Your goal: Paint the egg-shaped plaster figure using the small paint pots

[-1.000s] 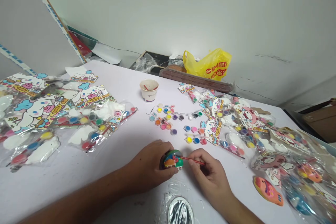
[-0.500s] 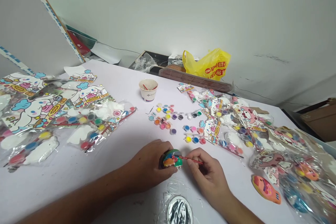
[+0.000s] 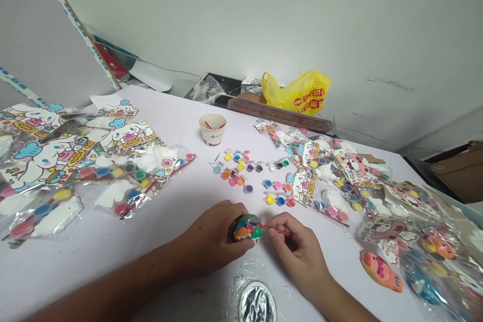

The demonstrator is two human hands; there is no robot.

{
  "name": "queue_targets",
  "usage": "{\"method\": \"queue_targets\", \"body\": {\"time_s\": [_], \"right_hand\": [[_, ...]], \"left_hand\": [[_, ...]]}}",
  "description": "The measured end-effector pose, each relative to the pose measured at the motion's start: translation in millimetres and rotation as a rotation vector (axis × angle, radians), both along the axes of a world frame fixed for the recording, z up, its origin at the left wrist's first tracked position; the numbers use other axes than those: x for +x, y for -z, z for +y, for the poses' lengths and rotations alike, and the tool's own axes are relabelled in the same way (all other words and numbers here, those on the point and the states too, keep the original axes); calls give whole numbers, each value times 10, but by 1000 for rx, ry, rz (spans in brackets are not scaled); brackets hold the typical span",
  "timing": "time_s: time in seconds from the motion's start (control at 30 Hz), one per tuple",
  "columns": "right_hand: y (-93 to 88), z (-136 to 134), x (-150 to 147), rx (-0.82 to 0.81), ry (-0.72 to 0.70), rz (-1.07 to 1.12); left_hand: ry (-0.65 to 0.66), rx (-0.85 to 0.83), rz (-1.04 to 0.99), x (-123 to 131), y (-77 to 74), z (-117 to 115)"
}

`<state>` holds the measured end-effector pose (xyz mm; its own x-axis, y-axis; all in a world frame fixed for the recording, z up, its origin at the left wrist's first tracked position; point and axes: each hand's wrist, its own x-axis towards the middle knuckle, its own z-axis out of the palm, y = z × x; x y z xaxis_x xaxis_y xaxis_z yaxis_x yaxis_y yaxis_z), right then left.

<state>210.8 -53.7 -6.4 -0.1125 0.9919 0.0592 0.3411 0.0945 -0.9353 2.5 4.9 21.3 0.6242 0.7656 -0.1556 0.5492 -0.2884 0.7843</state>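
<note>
My left hand [image 3: 222, 231] is wrapped round a small painted figurine [image 3: 247, 230] in green, blue, orange and red, with some white showing at its lower edge. Between the fingertips of my right hand [image 3: 296, 249] is a thin red paintbrush [image 3: 278, 231]. The brush tip points left and meets the figurine's upper surface. Part of the figurine is hidden by my left fingers. Beyond both hands lie small paint pots [image 3: 234, 176] in many colours, with another short strip of pots [image 3: 280, 200] nearer.
A paper cup [image 3: 212, 130] with brushes inside stands farther back. Bagged paint kits [image 3: 124, 171] cover the left side, and more kits [image 3: 350, 176] lie right. A painted orange-pink figure [image 3: 382, 271] rests at right. A round silver-faced object [image 3: 257, 304] lies in front. Behind is a yellow bag [image 3: 298, 93].
Almost nothing differs. Both hands keep their places, with the brush tip still at the figurine, and the view has shifted very slightly.
</note>
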Motion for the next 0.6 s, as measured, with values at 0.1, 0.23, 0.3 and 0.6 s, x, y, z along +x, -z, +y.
{"method": "queue_targets", "body": {"time_s": [0.1,0.23,0.3,0.6], "right_hand": [[-2,-5,2,5,4,9],[-16,-7,-14,4,3,24],[-19,-3,-20,-4,5,25],[-10,6,-14,0,5,30]], "left_hand": [[2,-1,-4,5,-4,1],[1,-7,0,12,-11,-5],[2,-4,-1,14,-9,-6],[2,-6,2,12,-4,8]]}}
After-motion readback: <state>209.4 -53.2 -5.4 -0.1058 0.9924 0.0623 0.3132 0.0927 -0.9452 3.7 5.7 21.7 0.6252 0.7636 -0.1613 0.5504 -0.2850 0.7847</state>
